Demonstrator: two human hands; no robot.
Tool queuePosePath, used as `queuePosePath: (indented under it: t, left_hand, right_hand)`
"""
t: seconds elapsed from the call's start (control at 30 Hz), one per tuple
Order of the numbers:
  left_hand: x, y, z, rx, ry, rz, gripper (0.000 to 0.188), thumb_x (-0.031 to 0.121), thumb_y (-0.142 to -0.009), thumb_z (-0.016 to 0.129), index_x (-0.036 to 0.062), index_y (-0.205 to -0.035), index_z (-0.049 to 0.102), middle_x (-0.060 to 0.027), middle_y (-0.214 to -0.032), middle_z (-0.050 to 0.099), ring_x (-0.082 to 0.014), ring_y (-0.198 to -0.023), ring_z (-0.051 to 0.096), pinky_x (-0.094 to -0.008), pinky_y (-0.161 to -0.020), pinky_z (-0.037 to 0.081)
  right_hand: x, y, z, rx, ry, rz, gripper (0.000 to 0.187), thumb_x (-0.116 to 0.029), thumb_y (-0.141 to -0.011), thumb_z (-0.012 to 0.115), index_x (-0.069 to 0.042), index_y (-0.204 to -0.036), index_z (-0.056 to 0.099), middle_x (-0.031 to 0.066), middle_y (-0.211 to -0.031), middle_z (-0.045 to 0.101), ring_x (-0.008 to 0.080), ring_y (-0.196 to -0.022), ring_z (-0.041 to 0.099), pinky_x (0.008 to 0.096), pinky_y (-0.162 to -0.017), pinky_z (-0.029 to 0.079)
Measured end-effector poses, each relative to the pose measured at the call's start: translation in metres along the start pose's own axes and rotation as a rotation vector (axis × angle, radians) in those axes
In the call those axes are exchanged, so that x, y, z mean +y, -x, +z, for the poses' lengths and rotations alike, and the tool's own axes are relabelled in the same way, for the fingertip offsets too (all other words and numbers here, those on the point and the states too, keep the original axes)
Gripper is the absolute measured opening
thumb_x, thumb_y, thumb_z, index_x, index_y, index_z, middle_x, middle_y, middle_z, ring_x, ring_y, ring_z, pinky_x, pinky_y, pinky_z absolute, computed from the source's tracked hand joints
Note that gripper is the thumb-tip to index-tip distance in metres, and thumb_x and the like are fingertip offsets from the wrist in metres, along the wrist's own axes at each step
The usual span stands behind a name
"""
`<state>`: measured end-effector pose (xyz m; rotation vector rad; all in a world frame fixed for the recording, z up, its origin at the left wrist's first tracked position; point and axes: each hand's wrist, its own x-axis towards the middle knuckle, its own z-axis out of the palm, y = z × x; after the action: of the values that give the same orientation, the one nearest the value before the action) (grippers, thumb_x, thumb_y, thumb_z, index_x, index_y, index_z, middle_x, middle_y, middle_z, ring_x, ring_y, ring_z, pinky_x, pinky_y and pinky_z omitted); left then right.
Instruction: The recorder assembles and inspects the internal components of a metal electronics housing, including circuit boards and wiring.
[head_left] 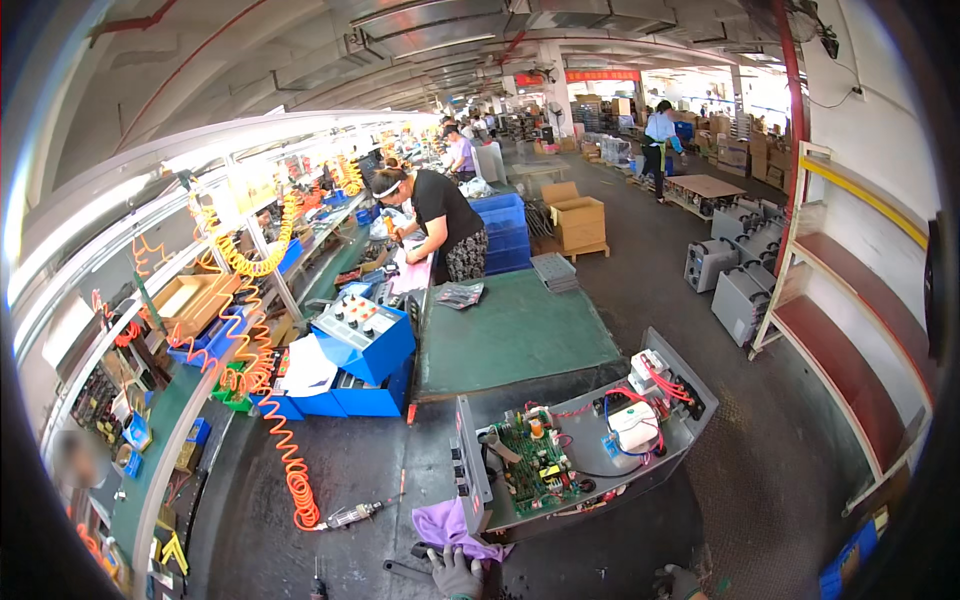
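Note:
My left hand, in a grey glove, lies with its fingers stretched out at the lower edge of a crumpled purple cloth. Beside it on the dark bench is a black-handled tool, partly covered by the hand. At the bottom edge, to the right, my gloved right hand shows only in part, and its fingers are hard to make out. Beyond both hands stands an opened metal chassis, holding a green circuit board, a white component and red, blue and black wires.
An inline screwdriver on a coiled orange hose lies at left. Behind it stand blue control boxes and a green-topped table. A co-worker bends over the line. Empty-looking shelving rises at right.

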<state>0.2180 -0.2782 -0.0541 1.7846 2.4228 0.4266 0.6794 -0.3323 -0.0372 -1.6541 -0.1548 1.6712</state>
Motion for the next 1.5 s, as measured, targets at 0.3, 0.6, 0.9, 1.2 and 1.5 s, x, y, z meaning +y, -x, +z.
queuePosePath:
  t: [0.3, 0.6, 0.9, 1.2, 1.5]
  left_hand:
    - [0.005, -0.011, 0.001, 0.072, -0.022, 0.027, 0.057, 0.044, -0.088, 0.055, 0.0049, -0.129, 0.053, -0.0153, -0.145, 0.042, -0.0522, -0.141, 0.02, -0.0597, -0.108, 0.032]
    - [0.006, -0.014, -0.004, -0.007, -0.001, -0.024, 0.059, 0.046, -0.089, 0.054, 0.0045, -0.132, 0.051, -0.0149, -0.149, 0.036, -0.0529, -0.142, 0.016, -0.0578, -0.111, 0.028]
    - [0.005, -0.011, -0.003, -0.044, 0.022, -0.045, 0.064, 0.049, -0.089, 0.053, 0.0066, -0.138, 0.049, -0.0194, -0.151, 0.034, -0.0538, -0.142, 0.014, -0.0568, -0.117, 0.015]
    - [0.001, -0.006, -0.003, -0.086, 0.004, -0.056, 0.065, 0.051, -0.088, 0.052, 0.0094, -0.139, 0.049, -0.0191, -0.154, 0.03, -0.0537, -0.143, 0.01, -0.0569, -0.118, 0.012]
    - [-0.005, -0.004, -0.008, -0.15, -0.036, -0.033, 0.066, 0.052, -0.09, 0.05, 0.0104, -0.141, 0.047, -0.021, -0.155, 0.028, -0.0534, -0.143, 0.009, -0.0566, -0.118, 0.011]
  right_hand:
    - [0.005, -0.025, -0.014, -0.02, -0.012, 0.021, 0.035, -0.028, -0.098, 0.049, 0.002, -0.095, 0.067, 0.0166, -0.071, 0.066, 0.0217, -0.052, 0.056, 0.0324, -0.048, 0.046]
    - [0.002, -0.026, -0.004, -0.019, -0.001, 0.0, 0.036, -0.028, -0.099, 0.052, 0.004, -0.101, 0.068, 0.015, -0.074, 0.069, 0.0228, -0.055, 0.059, 0.0353, -0.054, 0.05]
    - [0.001, -0.017, -0.002, -0.03, -0.048, -0.046, 0.035, -0.026, -0.1, 0.048, 0.004, -0.098, 0.067, 0.0148, -0.073, 0.068, 0.0209, -0.054, 0.058, 0.0317, -0.05, 0.048]
    - [0.013, -0.031, -0.007, -0.05, -0.095, -0.13, 0.033, -0.022, -0.099, 0.05, 0.006, -0.1, 0.066, 0.0173, -0.073, 0.068, 0.0221, -0.055, 0.06, 0.0316, -0.052, 0.05]
    - [0.013, -0.023, -0.001, -0.079, -0.112, -0.168, 0.036, -0.023, -0.099, 0.05, 0.009, -0.104, 0.065, 0.0195, -0.072, 0.068, 0.0232, -0.054, 0.059, 0.0339, -0.052, 0.051]
